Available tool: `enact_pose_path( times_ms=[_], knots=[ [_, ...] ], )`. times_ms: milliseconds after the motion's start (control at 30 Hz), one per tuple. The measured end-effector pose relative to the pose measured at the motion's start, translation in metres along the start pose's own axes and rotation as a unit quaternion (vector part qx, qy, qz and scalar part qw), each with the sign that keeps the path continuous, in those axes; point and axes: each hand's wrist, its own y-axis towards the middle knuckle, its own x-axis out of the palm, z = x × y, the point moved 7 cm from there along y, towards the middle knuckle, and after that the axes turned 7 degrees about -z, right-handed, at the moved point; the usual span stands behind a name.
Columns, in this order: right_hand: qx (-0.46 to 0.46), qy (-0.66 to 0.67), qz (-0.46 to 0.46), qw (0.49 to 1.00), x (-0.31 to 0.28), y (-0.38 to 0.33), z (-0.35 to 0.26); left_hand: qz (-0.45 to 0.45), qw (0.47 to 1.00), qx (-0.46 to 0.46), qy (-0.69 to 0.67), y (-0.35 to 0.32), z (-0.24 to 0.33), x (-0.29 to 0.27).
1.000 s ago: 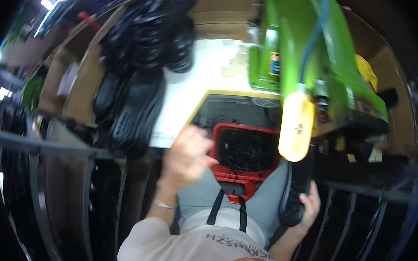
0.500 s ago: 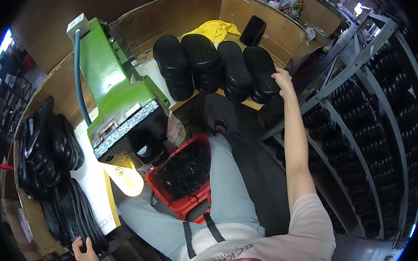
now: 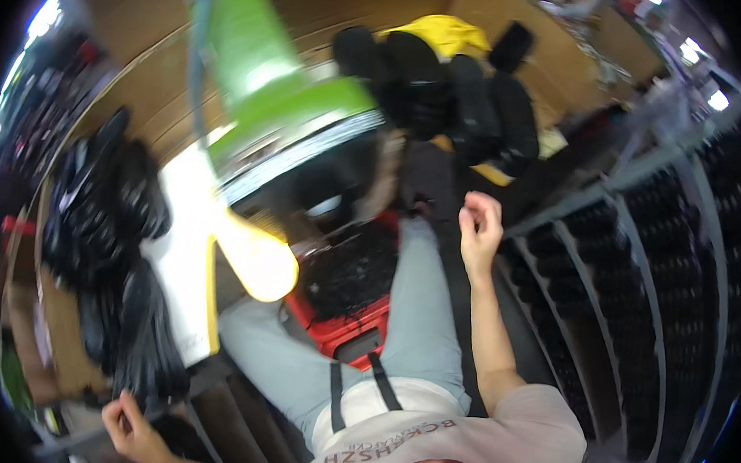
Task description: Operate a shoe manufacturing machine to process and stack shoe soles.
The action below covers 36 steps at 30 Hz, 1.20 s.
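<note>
My left hand point(image 3: 136, 434) is at the lower left, just off the near end of a stack of black shoe soles point(image 3: 150, 337). Its fingers are half curled with a gap to the thumb, and I make out nothing in it. Over the dark floor hangs my right hand point(image 3: 481, 231), fingers loosely bent and thumb apart, holding nothing visible. Beyond it, several upright stacks of black soles point(image 3: 513, 126) stand in a row on the bench. Left of centre is a green press machine point(image 3: 293, 112) with a lit, pale rounded plate point(image 3: 262, 263) at its front. Motion smears much of this.
Between my legs a red basket point(image 3: 343, 336) holds black scraps. A metal rack point(image 3: 589, 194) packed with black items fills the right side. Cardboard walls point(image 3: 384, 3) surround the bench, and a yellow cloth point(image 3: 442, 34) lies behind the sole stacks. A white, yellow-edged board point(image 3: 184, 258) is at left.
My right hand has left the rightmost sole stack and come back toward me. My left hand has shifted slightly left and upward. The whole view has turned, so the bench appears farther right.
</note>
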Motion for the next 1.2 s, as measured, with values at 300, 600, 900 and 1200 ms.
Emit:
enact_pose_path(
  times_ms=[300,600,900,1200],
  knots=[
    [0.257,0.453,-0.328,0.788,0.191,-0.137,-0.040,-0.168,0.958,0.068,-0.222,-0.041,0.095,0.104],
    [0.064,0.403,-0.140,0.902,0.098,-0.048,0.001,-0.396,0.829,-0.006,-0.396,-0.102,0.117,0.267],
    [-0.055,0.273,-0.021,0.960,0.046,0.005,-0.046,-0.314,0.868,0.287,-0.257,-0.094,0.203,0.270],
    [-0.014,0.199,-0.031,0.979,0.067,-0.006,-0.038,-0.266,0.849,0.343,-0.302,-0.070,0.175,0.279]
  ],
)
